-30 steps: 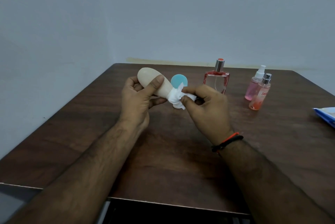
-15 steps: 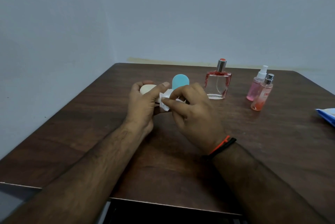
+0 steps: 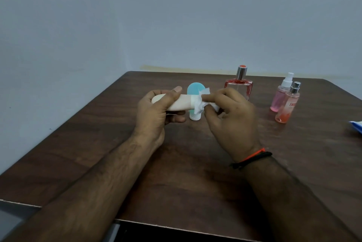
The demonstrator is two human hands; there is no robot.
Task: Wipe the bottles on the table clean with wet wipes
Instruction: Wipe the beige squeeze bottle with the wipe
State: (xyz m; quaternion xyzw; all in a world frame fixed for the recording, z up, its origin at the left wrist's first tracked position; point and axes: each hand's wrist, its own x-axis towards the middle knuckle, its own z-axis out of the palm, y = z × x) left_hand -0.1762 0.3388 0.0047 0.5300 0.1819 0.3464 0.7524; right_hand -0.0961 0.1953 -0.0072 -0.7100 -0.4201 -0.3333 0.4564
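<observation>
My left hand (image 3: pixel 156 112) grips a cream bottle (image 3: pixel 181 102) held sideways above the table, thumb lying over its top. My right hand (image 3: pixel 231 116) pinches a white wet wipe (image 3: pixel 201 102) wrapped round the bottle's right end. Just behind them a blue tube (image 3: pixel 194 89) stands on its white cap, partly hidden by the bottle and wipe.
On the brown table (image 3: pixel 186 173), a square red-edged perfume bottle (image 3: pixel 240 83) stands behind my right hand. Two small pink spray bottles (image 3: pixel 285 102) stand to the right. A blue and white wipes pack (image 3: pixel 356 126) lies at the right edge. Grey walls close the back and left.
The cream bottle has turned more level and more of it shows. My right hand with the wipe has slid from the bottle's middle out to its right end.
</observation>
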